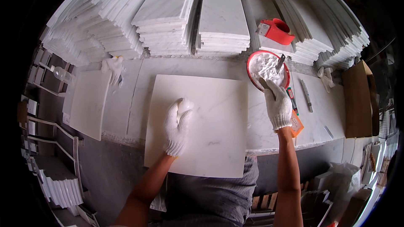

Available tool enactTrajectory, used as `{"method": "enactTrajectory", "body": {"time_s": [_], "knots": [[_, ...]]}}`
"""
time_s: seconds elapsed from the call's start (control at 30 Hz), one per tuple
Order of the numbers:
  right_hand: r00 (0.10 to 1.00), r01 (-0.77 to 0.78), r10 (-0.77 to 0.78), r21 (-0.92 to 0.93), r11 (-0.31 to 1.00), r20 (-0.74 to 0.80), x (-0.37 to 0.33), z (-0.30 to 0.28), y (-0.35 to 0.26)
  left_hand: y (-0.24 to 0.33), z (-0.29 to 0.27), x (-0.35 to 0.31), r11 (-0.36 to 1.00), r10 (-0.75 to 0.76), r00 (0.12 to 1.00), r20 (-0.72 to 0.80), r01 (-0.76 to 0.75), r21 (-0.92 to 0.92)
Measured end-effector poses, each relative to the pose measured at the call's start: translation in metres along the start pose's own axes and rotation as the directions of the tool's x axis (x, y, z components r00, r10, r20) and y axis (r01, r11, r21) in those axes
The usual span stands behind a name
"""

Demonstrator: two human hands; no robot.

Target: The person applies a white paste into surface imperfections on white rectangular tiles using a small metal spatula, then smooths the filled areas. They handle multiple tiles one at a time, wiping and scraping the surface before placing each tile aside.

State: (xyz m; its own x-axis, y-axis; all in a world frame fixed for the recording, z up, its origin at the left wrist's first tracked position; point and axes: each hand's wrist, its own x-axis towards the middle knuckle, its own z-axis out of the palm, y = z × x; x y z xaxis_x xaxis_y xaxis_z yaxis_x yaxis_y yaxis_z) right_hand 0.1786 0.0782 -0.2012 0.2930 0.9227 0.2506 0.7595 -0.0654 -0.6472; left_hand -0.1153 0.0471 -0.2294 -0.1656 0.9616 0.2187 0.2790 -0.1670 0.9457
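A square white marble tile (210, 130) lies in front of me, its near edge jutting past the bench. Above it my left hand (176, 128), in a white knit glove, is closed round a smooth white lump (184, 106) whose kind I cannot make out. My right hand (278, 107), gloved the same way, grips a thin scraper (264, 84) at the near rim of a red-edged bowl (248, 69). White paste (261, 64) fills the bowl, and a dark-handled putty knife (280, 63) stands in it.
Stacked marble tiles (223, 12) line the back, with a red tape dispenser (277, 31) on one. Right of the bowl lie a marker (306, 95), a green tube (292, 101) and an orange packet (296, 124). A cardboard box (357, 101) stands far right, another tile (89, 103) left.
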Motion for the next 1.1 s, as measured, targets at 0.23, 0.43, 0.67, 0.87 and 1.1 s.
{"method": "enactTrajectory", "body": {"time_s": [0.23,0.43,0.67,0.87,1.1], "knots": [[0.976,-0.101,0.025,0.347,0.932,0.216,-0.041,0.011,-0.02,0.004,-0.002,0.001,0.999,0.015,1.0,0.004,-0.015,-0.041],[0.967,-0.036,-0.042,0.302,0.953,0.25,-0.05,0.037,-0.039,0.0,-0.002,0.002,0.999,0.017,0.999,0.041,-0.015,-0.031],[0.979,0.129,-0.113,-0.082,0.988,0.172,-0.056,0.044,-0.064,-0.004,-0.002,0.002,0.998,0.046,0.998,0.032,-0.044,-0.05],[0.968,0.206,-0.187,-0.104,0.973,0.165,-0.058,0.042,-0.057,-0.002,-0.002,0.002,0.998,0.029,0.999,0.035,-0.027,-0.062],[0.938,0.05,-0.073,0.077,0.996,0.339,-0.055,0.028,-0.052,-0.001,-0.002,0.001,0.997,0.03,0.999,0.029,-0.028,-0.069]]}}
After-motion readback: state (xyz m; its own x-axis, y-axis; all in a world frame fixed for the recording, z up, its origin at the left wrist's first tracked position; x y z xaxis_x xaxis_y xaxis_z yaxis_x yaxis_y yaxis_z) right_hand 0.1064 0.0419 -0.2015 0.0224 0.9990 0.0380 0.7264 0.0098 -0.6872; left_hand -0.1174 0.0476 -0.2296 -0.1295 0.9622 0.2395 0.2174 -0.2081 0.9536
